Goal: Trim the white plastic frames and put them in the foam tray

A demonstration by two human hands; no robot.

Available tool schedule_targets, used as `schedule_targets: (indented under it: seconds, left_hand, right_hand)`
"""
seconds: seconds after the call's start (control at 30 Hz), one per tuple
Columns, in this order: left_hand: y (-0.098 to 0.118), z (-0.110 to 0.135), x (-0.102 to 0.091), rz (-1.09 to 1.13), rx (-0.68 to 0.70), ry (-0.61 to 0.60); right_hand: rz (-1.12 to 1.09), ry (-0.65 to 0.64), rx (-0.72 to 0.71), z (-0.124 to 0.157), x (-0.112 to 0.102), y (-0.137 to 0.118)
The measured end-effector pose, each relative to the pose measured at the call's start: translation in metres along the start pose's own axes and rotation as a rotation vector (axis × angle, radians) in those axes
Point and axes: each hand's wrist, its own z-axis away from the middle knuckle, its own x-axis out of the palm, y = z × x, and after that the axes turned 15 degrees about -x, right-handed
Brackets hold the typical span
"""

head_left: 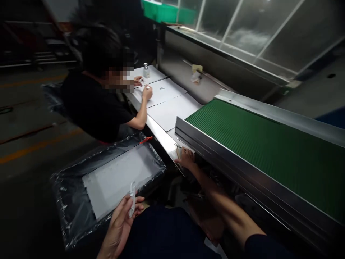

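Note:
My left hand (121,223) is low in the picture, above my lap, its fingers pinched on a small thin white plastic part (132,199) held upright. My right arm stretches forward, and my right hand (185,158) rests at the near edge of the white work surface (172,111), just under the end of the metal conveyor frame (215,144). Its fingers are curled round something small and metallic that I cannot make out.
A green conveyor belt (269,151) runs along the right. A box lined with black plastic and holding a grey sheet (118,180) sits on the floor at left. A seated co-worker in black (94,100) handles small parts on white sheets. A small bottle (146,70) stands beyond.

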Motion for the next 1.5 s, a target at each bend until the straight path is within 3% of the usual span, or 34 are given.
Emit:
schedule_targets:
  seconds: [0.13, 0.27, 0.5, 0.6, 0.77, 0.97, 1.13, 1.27, 1.37, 1.43, 1.5]
  left_hand:
    - [-0.001, -0.002, 0.02, 0.007, -0.003, -0.106]
    - [0.001, -0.01, 0.025, 0.18, -0.154, -0.281]
    - [0.005, -0.02, 0.032, 0.246, -0.291, -0.413]
    - [0.003, -0.024, 0.037, 0.262, -0.329, -0.456]
    - [-0.002, -0.032, 0.042, 0.262, -0.392, -0.511]
    - [-0.005, -0.036, 0.052, 0.196, -0.48, -0.512]
    - [-0.011, -0.037, 0.063, 0.104, -0.56, -0.503]
    - [-0.021, -0.035, 0.065, 0.031, -0.621, -0.547]
    - [-0.025, -0.032, 0.061, -0.078, -0.652, -0.573]
    - [-0.023, -0.03, 0.059, -0.255, -0.553, -0.505]
    - [-0.017, -0.028, 0.061, -0.488, -0.32, -0.362]
  right_hand:
    - [-0.009, 0.002, 0.004, -0.007, 0.003, 0.002]
    - [-0.121, 0.017, 0.048, -0.008, 0.002, 0.007]
    - [-0.565, 0.075, 0.205, 0.007, -0.001, 0.016]
    - [-0.879, 0.044, 0.249, 0.038, 0.001, 0.016]
    - [-1.413, -0.011, 0.253, 0.116, 0.014, 0.004]
    - [-1.728, 0.011, 0.276, 0.178, 0.02, -0.012]
    - [-1.767, 0.094, 0.178, 0.182, -0.006, -0.03]
    - [-1.62, 0.163, -0.011, 0.174, -0.026, -0.046]
    - [-1.476, 0.212, -0.057, 0.178, -0.03, -0.053]
    - [-1.359, 0.241, -0.048, 0.186, -0.03, -0.056]
    - [-1.222, 0.261, -0.032, 0.197, -0.03, -0.06]
